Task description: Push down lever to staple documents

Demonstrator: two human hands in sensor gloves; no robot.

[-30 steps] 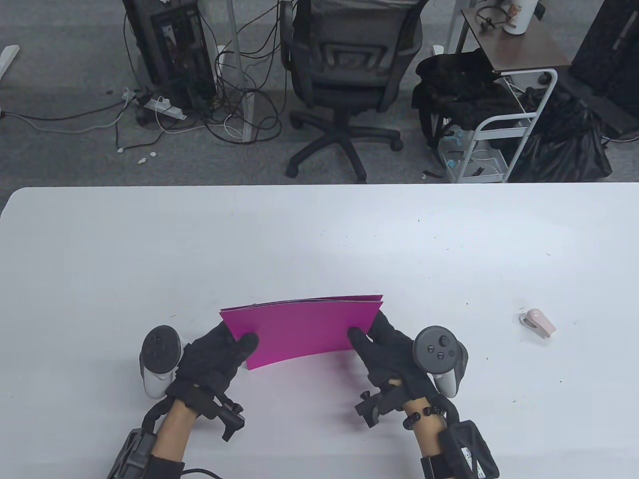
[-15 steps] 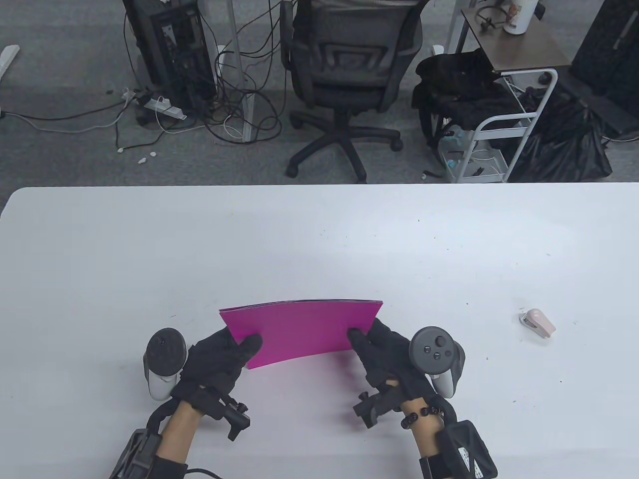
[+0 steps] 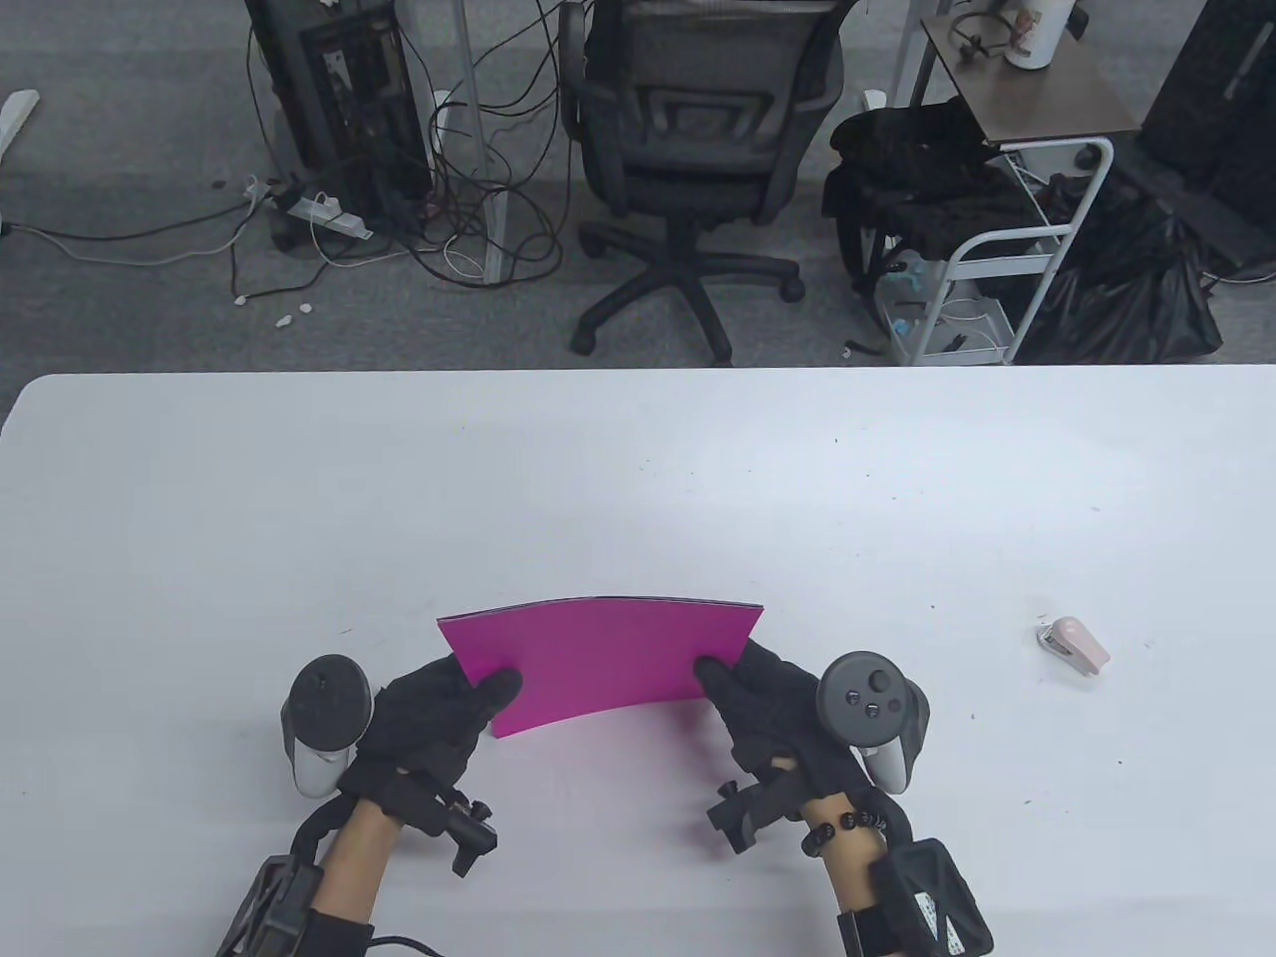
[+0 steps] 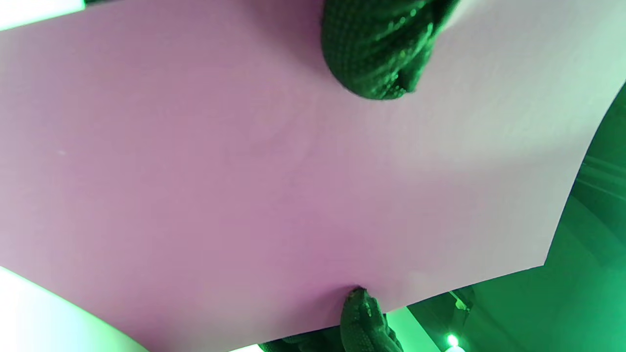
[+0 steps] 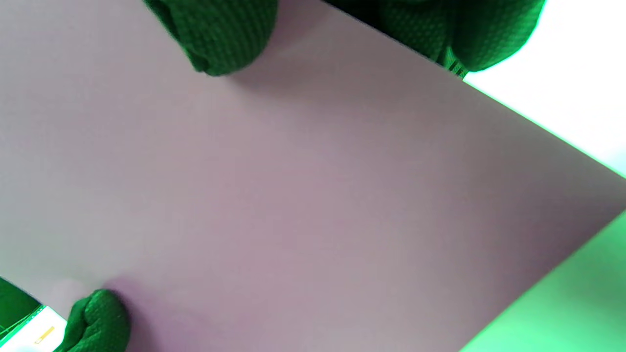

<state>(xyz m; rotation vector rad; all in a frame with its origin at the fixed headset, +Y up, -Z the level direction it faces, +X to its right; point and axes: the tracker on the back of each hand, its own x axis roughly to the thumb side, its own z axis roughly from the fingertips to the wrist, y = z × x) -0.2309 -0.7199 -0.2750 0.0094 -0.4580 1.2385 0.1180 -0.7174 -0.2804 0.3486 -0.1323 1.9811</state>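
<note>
I see both hands clamped on the magenta sheets [image 3: 601,660], left hand [image 3: 434,713] and right hand [image 3: 773,708] at opposite ends, stack bowed above the bench [image 3: 638,478]. Pink stapler [image 3: 1074,645] sits well apart to the right, untouched.

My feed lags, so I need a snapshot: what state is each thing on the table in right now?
Pink papers: held up off the table, bowed, one end in each hand.
Left hand: grips the papers' left end.
Right hand: grips the papers' right end.
Stapler: lying on the table to the right, untouched, lever not pressed.
</note>
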